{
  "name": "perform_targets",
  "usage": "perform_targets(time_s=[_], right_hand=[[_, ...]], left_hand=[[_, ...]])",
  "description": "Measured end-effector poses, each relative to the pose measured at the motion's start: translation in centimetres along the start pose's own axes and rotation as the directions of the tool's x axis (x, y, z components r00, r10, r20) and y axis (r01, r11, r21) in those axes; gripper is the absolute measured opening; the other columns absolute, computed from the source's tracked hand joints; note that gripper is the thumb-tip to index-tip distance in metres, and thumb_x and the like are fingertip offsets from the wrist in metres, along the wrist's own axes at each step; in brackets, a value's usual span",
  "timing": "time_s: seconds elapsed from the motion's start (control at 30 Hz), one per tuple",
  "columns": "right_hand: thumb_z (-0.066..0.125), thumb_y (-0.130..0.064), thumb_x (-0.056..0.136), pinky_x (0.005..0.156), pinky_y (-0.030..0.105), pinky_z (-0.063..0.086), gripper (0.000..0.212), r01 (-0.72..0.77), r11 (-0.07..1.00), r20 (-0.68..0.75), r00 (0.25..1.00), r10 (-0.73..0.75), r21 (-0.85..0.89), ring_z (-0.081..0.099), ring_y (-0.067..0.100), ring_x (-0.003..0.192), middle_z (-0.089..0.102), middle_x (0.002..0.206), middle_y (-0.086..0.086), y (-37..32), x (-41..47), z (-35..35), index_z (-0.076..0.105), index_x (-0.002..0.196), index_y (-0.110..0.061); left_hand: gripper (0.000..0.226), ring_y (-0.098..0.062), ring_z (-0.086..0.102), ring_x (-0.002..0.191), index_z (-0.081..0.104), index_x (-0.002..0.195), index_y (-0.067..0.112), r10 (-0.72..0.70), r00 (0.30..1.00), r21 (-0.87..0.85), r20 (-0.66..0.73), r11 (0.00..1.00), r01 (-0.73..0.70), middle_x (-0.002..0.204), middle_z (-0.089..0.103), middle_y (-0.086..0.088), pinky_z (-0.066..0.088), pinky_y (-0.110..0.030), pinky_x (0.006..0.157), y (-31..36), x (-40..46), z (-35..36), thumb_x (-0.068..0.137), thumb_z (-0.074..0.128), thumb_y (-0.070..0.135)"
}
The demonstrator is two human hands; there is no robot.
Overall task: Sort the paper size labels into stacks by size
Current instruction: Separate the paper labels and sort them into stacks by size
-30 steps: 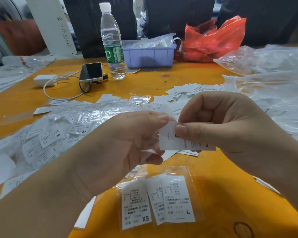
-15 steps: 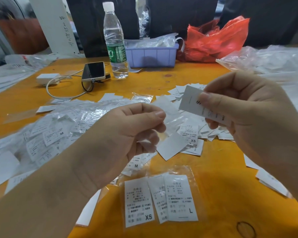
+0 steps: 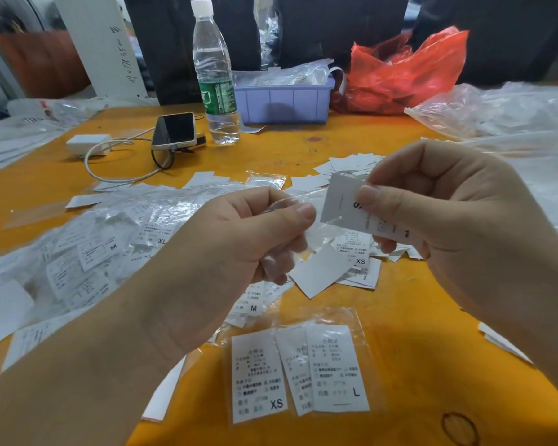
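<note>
Orange counter (image 3: 400, 317) across the whole lower frame, littered with loose paper and film. At left centre, a broad heap of bagged labels (image 3: 87, 252), M and XL legible among them; keep this unsorted mass apart from anything already read. At centre right, a smaller scatter of loose labels (image 3: 351, 262) with an XS showing on top, probably a stack in the making.

Left hand (image 3: 232, 246) at centre, thumb and fingers curled, pinching a clear plastic sleeve (image 3: 290, 233) (film nearly invisible, emptied by the look of it). Best dropped well clear of the stacks so no film hides a size mark.

Right hand (image 3: 448, 220) at right centre, thumb and forefinger pinching a single white label (image 3: 342, 207) held up above the scatter. Thumb covering most of the size print, only part of an S visible (could be S or XS, cannot tell). Slide the thumb off the letters and read fully before setting down; then lay flat, print up, squared on the matching pile.

At bottom centre, a sealed packet (image 3: 300, 371) showing XS and L side by side, mixed sizes inside, to be opened and split later.

At top, a water bottle (image 3: 215, 75) and phone (image 3: 174, 130), far from the work.
</note>
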State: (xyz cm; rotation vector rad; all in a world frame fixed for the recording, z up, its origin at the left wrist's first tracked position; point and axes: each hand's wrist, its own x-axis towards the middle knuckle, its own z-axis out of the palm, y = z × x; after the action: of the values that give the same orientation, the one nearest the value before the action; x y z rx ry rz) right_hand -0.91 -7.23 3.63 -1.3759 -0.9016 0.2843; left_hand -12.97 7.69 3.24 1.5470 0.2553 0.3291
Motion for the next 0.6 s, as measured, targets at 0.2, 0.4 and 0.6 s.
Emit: perform_targets(time_s=[0.2,0.4,0.6], right_hand=[[0.072,-0.019,0.067,0.046,0.022,0.046,0.005,-0.012,1.0,0.021,1.0,0.012,0.001,0.067,0.019,0.062,0.073,0.072,0.007,-0.02,-0.01,0.02,0.068,0.064,-0.021],[0.072,-0.024,0.066,0.047,0.021,0.046,0.004,-0.026,0.997,0.054,0.998,0.03,-0.072,0.068,0.016,0.063,0.073,0.07,0.002,0.13,-0.16,0.13,0.07,0.068,-0.022],[0.073,-0.022,0.067,0.046,0.022,0.046,0.005,-0.002,0.996,0.114,0.993,0.012,-0.088,0.066,0.021,0.062,0.072,0.067,0.0,0.23,-0.25,0.25,0.071,0.071,-0.022]], left_hand=[[0.013,-0.012,0.057,0.053,0.073,0.071,0.018,0.014,1.0,0.064,-0.007,0.998,-0.014,0.064,0.065,-0.003,0.05,-0.021,0.05,0.08,-0.1,-0.03,0.066,0.068,0.029],[0.011,-0.011,0.058,0.055,0.073,0.07,0.022,0.034,0.999,0.076,-0.018,0.997,-0.032,0.066,0.067,-0.003,0.051,-0.022,0.052,0.23,-0.18,0.2,0.069,0.066,0.031],[0.011,-0.011,0.056,0.056,0.071,0.072,0.02,0.024,1.0,0.085,-0.009,0.996,-0.023,0.074,0.068,-0.01,0.052,-0.023,0.053,0.18,-0.25,0.19,0.076,0.076,0.029]])
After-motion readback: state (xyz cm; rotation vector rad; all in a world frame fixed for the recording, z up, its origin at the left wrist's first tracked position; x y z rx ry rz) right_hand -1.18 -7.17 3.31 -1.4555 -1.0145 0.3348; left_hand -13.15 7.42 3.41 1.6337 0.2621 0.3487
